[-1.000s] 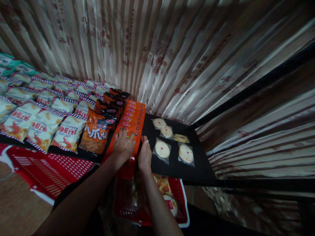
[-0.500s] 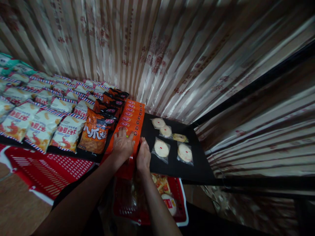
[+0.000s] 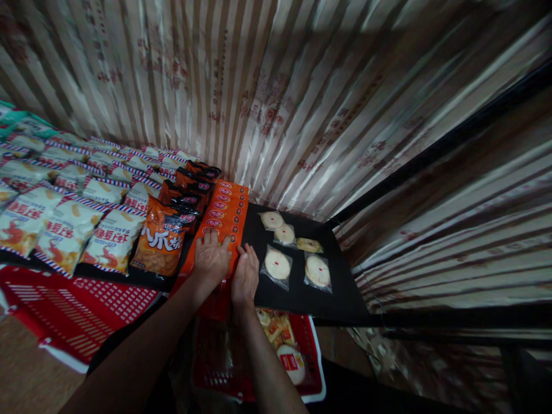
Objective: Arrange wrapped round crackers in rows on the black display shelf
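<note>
A row of overlapping orange packets (image 3: 224, 210) runs back along the black shelf (image 3: 302, 296). My left hand (image 3: 210, 259) lies flat on the nearest orange packet, fingers stretched out. My right hand (image 3: 245, 277) rests against that packet's right edge, fingers pressed together along it. Just right of my right hand lie several clear packets of round pale cakes (image 3: 277, 263). Left of my hands stand dark orange snack bags (image 3: 160, 244).
White shrimp-snack bags (image 3: 64, 230) fill the shelf to the left. A red basket (image 3: 297, 356) with packets sits below my arms, and another red basket (image 3: 73, 302) lies lower left. A striped curtain (image 3: 276, 98) backs the shelf.
Both hands have shifted slightly toward me and left on the orange packet; the view has drifted a little. Nothing was picked up or let go.
</note>
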{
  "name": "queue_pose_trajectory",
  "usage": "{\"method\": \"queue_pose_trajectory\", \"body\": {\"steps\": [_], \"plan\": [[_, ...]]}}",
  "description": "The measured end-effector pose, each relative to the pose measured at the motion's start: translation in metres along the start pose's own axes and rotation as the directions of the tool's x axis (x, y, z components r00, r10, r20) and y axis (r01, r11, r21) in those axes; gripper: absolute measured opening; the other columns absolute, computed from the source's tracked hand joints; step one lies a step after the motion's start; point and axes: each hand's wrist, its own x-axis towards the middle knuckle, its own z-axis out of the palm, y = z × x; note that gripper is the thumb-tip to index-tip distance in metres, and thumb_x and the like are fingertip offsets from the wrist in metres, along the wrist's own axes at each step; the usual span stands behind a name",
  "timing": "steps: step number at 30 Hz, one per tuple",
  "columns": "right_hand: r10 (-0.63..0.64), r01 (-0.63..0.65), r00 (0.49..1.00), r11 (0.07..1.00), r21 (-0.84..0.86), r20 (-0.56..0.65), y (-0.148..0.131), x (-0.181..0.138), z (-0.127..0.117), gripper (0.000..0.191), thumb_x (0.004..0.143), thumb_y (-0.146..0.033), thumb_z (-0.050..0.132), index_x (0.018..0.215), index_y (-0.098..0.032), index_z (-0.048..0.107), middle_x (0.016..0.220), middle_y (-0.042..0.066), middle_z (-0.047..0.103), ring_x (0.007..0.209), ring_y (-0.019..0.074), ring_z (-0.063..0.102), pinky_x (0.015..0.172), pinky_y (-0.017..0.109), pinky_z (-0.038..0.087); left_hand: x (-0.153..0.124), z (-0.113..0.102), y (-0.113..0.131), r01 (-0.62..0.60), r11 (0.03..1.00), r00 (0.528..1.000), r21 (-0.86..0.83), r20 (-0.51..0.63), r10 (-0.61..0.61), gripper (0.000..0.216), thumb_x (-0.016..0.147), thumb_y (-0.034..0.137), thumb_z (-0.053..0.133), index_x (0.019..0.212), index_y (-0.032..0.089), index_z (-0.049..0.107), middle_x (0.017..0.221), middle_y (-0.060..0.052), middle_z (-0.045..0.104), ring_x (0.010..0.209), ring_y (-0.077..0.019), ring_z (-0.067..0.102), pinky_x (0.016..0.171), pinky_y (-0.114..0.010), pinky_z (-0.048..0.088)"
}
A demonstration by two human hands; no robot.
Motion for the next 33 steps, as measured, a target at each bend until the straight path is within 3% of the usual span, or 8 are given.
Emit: {"method": "queue_pose_trajectory", "body": {"steps": [8, 16, 27, 33], "plan": [[0.008, -0.006, 1.000, 0.998, -0.066, 0.023, 0.001, 0.002, 0.003, 0.066, 0.094, -0.040, 0.013, 0.118, -0.001, 0.060, 0.132, 0.019, 0.051, 0.129, 0.0243, 0.037, 0.108, 0.041, 0.028, 0.004, -0.003, 0.002, 0.028, 0.999, 1.000, 0.015, -0.001, -0.028, 0.040, 0.087, 0.031, 0.044, 0.123, 0.017, 0.056, 0.126, -0.020, 0.054, 0.122, -0.0340, 0.045, 0.092, -0.044, 0.039], [-0.029, 0.029, 1.000, 0.997, -0.076, -0.008, 0.000, 0.000, 0.004, 0.063, 0.095, -0.039, 0.013, 0.118, -0.004, 0.061, 0.129, 0.017, 0.054, 0.129, 0.0226, 0.038, 0.107, 0.040, 0.030, 0.017, -0.005, 0.009, 0.017, 1.000, 0.999, 0.015, -0.034, -0.017, 0.038, 0.087, 0.026, 0.041, 0.115, 0.008, 0.060, 0.128, -0.022, 0.053, 0.124, -0.0331, 0.043, 0.100, -0.044, 0.033], [-0.020, 0.020, 0.999, 1.000, -0.001, -0.029, 0.000, 0.001, 0.002, 0.061, 0.096, -0.041, 0.015, 0.112, -0.008, 0.065, 0.123, 0.015, 0.059, 0.127, 0.0215, 0.041, 0.106, 0.042, 0.032, 0.022, -0.002, -0.011, -0.067, 0.998, 0.998, 0.005, 0.014, 0.067, 0.037, 0.082, 0.014, 0.041, 0.113, 0.011, 0.062, 0.122, -0.015, 0.057, 0.114, -0.0287, 0.048, 0.096, -0.036, 0.040], [0.075, -0.072, 0.997, 0.992, 0.106, -0.029, -0.002, 0.002, -0.001, 0.062, 0.094, -0.043, 0.015, 0.112, -0.009, 0.064, 0.123, 0.013, 0.060, 0.124, 0.0197, 0.043, 0.106, 0.038, 0.031, 0.018, -0.007, -0.010, -0.077, 0.994, 0.997, -0.078, -0.030, 0.075, 0.038, 0.083, 0.010, 0.038, 0.110, 0.016, 0.064, 0.119, -0.011, 0.058, 0.111, -0.0261, 0.048, 0.094, -0.034, 0.041]]}}
